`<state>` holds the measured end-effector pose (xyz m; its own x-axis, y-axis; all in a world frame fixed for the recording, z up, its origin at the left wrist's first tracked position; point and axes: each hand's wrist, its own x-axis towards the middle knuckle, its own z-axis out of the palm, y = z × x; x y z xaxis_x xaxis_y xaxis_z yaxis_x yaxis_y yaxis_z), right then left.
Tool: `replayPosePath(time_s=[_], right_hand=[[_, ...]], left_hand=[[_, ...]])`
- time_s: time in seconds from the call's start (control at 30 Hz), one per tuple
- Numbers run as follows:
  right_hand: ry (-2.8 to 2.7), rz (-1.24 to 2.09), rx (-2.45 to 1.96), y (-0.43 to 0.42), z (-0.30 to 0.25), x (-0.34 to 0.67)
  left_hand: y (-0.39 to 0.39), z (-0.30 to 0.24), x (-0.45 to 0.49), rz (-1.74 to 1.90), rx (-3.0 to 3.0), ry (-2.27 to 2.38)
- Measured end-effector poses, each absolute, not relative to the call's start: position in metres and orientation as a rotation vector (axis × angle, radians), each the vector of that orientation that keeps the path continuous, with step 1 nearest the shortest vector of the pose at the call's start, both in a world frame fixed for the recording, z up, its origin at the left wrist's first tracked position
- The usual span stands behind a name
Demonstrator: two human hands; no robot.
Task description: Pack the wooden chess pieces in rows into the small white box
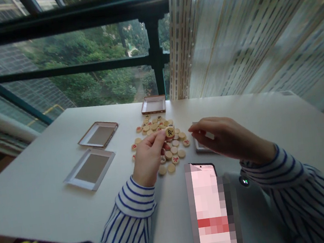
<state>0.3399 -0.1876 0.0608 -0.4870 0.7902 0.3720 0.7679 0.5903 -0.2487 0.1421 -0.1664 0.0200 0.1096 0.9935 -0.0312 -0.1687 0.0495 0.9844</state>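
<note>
My left hand (149,159) pinches a round cream wooden disc (169,132); farther right, my right hand (226,135) curls, hold unclear.

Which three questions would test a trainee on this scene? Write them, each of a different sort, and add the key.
1. Which hand holds a round piece up over the loose pieces?

2. True or false: the phone is nearer the person than the loose pieces are.

3. Choose one. The characters that show on the pieces are:
A. green and blue
B. red and black
C. purple and yellow

Key: 1. The left hand. 2. True. 3. B.
</note>
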Motion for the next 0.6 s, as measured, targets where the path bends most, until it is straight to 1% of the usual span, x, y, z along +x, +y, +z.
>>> replayPosePath(time_s=[0.27,0.4,0.6], right_hand=[[-2.258,0.031,-1.408,-0.176,0.059,0.355],[-2.155,0.026,-1.489,-0.170,0.056,0.361],[-2.054,0.130,-1.482,-0.162,0.051,0.365]], left_hand=[[-0.143,0.024,0.180,1.106,1.250,1.018],[-0.132,0.023,0.188,0.996,1.329,1.037],[-0.120,0.028,0.196,0.901,1.474,0.994]])
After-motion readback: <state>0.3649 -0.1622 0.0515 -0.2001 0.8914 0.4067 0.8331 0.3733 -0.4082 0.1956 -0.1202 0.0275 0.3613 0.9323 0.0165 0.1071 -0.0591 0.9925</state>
